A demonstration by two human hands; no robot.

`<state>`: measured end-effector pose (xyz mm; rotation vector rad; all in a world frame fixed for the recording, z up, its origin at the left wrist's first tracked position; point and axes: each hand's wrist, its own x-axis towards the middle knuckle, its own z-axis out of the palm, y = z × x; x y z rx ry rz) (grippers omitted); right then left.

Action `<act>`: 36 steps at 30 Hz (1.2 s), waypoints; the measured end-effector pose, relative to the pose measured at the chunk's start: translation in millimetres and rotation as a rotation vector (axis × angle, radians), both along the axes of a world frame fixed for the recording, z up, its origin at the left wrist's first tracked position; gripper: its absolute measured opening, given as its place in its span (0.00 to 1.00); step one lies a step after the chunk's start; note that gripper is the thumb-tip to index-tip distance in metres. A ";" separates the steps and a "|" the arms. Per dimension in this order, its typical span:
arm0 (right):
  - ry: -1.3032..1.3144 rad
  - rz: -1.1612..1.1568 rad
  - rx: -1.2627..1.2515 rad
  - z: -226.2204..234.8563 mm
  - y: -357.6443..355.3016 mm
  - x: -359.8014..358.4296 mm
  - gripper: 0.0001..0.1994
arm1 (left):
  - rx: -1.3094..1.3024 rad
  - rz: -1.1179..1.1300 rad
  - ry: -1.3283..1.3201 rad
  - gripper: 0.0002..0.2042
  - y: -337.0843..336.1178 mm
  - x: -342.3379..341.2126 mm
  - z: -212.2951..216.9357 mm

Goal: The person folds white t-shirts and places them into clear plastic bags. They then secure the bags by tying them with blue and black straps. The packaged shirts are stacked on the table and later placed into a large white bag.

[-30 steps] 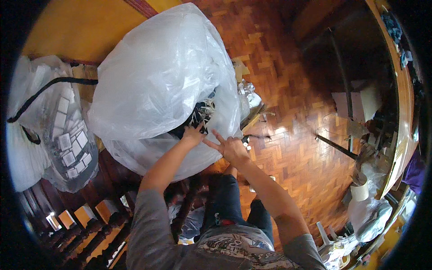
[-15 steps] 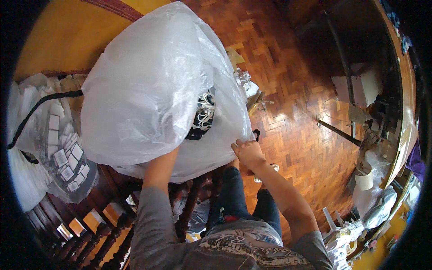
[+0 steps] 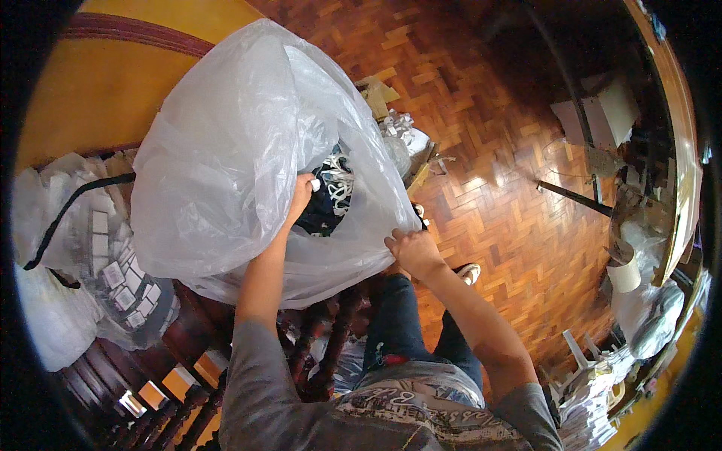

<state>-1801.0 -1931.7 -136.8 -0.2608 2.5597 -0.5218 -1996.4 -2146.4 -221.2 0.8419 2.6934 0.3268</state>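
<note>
White plastic bag [image 3: 210, 150] ahead is gaping wider around a black-and-white bundle [image 3: 340, 186], while the left hand [image 3: 302, 192], hidden earlier, is showing at the mouth, its grip unclear, and the right hand [image 3: 415, 249] is still pinching the rim.

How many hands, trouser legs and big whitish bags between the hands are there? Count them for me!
Hands: 2, the left hand and right hand
Dark trouser legs: 2
Big whitish bag: 1
Total: 5

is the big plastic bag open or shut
Open: the bag gapes, showing dark and white contents inside, with the right hand gripping its rim.
</note>
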 end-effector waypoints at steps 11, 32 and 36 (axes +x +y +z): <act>-0.054 -0.003 0.017 1.6 -7.6 4.3 0.06 | -0.668 0.043 0.157 0.10 -24.4 36.7 43.5; -0.043 -0.017 -0.064 16.7 -12.1 6.5 0.15 | 0.328 0.624 -0.475 0.11 -0.2 55.8 53.8; 0.011 -0.130 -0.211 46.7 -0.9 7.5 0.19 | 0.550 0.646 -0.515 0.11 13.7 69.3 121.7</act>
